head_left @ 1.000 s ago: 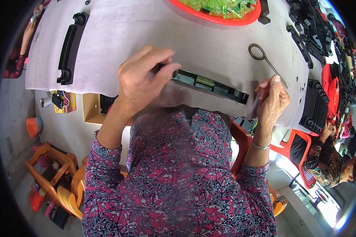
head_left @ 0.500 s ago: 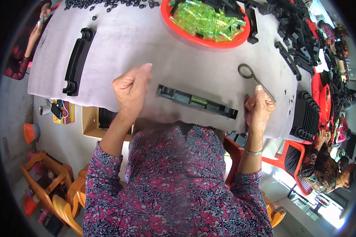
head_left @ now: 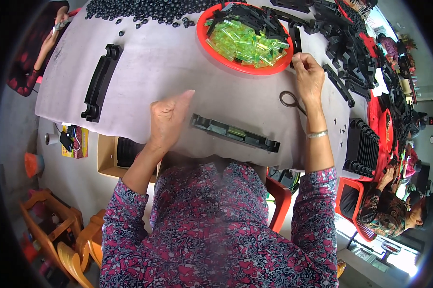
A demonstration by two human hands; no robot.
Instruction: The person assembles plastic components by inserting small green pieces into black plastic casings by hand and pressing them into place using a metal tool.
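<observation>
My left hand (head_left: 168, 121) is closed with the thumb stretched along the top, just above the table. Anything inside its curled fingers is hidden. To its right lies a long black plastic housing (head_left: 255, 139) with a yellow-green vial (head_left: 236, 132) at its middle; neither hand touches it. My right hand (head_left: 309, 77) is raised beside the right rim of a red basin (head_left: 255, 71), its fingers pinched together. What they hold, if anything, cannot be made out. Behind my right wrist, a dark metal rod with a ring end (head_left: 288, 99) lies on the table.
The basin holds yellow-green vials (head_left: 245, 45) and black strips (head_left: 255, 19). Another black housing (head_left: 101, 84) lies at left. Small black knobs (head_left: 139, 10) cover the far edge. Black parts heap (head_left: 346, 57) at right, near stacked housings (head_left: 361, 149). Other people sit at both sides.
My right hand has moved forward from the near right, beside the ringed rod, to the basin's right rim. My left hand stays closed near the housing. The view has shifted slightly.
</observation>
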